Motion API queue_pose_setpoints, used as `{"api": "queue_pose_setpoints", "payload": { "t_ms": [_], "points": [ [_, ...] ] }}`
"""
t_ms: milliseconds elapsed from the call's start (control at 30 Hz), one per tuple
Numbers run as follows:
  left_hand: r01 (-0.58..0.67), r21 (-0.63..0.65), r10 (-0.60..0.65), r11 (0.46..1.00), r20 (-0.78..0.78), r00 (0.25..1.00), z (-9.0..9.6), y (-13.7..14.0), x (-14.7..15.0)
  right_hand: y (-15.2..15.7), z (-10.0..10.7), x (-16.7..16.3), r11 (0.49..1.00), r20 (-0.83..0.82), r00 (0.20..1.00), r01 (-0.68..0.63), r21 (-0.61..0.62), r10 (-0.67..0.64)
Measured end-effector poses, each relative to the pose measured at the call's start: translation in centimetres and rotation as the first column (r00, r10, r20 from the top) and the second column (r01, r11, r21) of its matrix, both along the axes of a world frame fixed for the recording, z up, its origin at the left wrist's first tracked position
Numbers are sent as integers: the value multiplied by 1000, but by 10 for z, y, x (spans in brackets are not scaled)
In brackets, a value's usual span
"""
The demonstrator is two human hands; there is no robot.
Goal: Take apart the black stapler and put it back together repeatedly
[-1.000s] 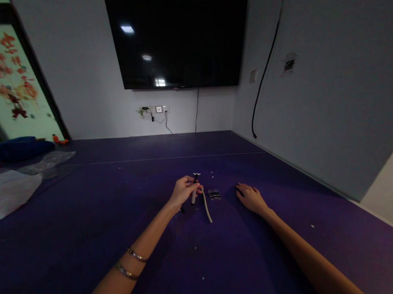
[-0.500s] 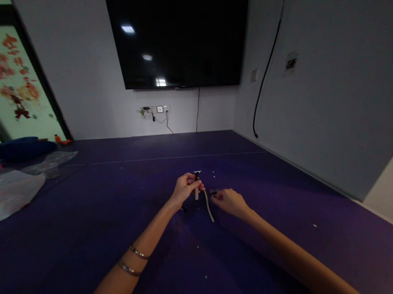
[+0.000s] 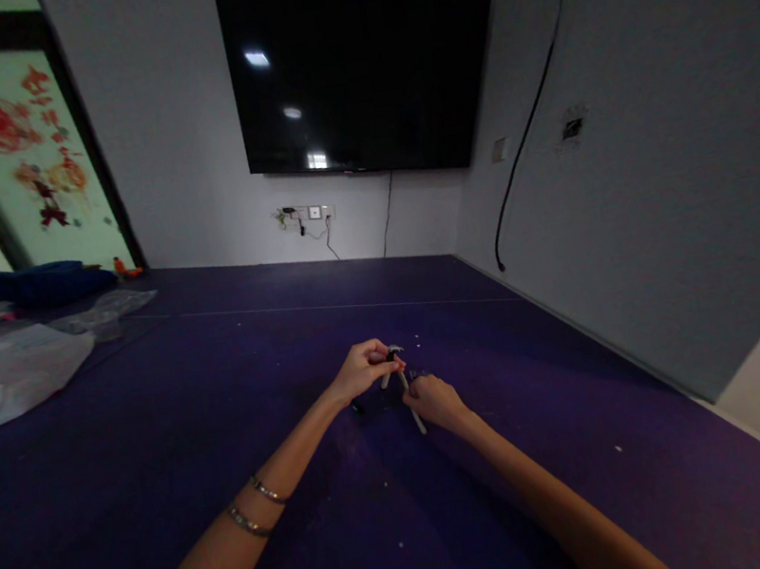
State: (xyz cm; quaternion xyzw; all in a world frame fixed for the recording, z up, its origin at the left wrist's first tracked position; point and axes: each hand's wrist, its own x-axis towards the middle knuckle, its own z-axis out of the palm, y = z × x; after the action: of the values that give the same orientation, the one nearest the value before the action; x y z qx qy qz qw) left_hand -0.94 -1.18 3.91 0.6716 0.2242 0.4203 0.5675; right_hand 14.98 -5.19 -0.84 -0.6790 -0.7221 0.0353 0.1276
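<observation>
My left hand [image 3: 363, 372] is closed in a pinch on a small black-and-white piece [image 3: 394, 351] with a pale top; its exact kind is too small to make out. From that piece a thin pale strip [image 3: 418, 421], like a cable or narrow leg, slants down to the right. My right hand [image 3: 436, 401] has its fingers closed around this strip, just below the left fingertips. Another short pale part [image 3: 385, 382] shows under the left fingers. A small dark object [image 3: 357, 406] lies below the left hand. Small dark prongs [image 3: 417, 375] show just beyond the right fingers, partly hidden.
The purple surface [image 3: 235, 461] carries small white specks. At the left lie clear plastic bags [image 3: 19, 375] and a dark blue item [image 3: 48, 284], with an orange object [image 3: 125, 270] beside it. A television [image 3: 365, 75] hangs ahead, and a black cable [image 3: 523, 142] dangles at the right wall.
My right hand has moved slightly left onto the pale strip. The piece in my left hand has tilted, its top now leaning right. The camera view has shifted a little.
</observation>
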Motion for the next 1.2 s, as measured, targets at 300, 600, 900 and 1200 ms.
{"api": "queue_pose_setpoints", "payload": {
  "t_ms": [300,600,900,1200],
  "points": [
    [-6,3,6,1000,-76,997,-5,5,-8,-1,43,57,983,-660,728,-134,128,185],
    [-8,-32,5,999,-97,995,-9,5,-13,-35,97,73,924,-572,727,-323,205,381],
    [6,0,-6,1000,-114,993,-12,2,-10,-34,92,74,915,-495,770,-330,231,403],
    [-29,69,38,997,-141,989,-7,-4,-8,-35,92,74,875,-465,741,-418,245,485]
  ]
}}
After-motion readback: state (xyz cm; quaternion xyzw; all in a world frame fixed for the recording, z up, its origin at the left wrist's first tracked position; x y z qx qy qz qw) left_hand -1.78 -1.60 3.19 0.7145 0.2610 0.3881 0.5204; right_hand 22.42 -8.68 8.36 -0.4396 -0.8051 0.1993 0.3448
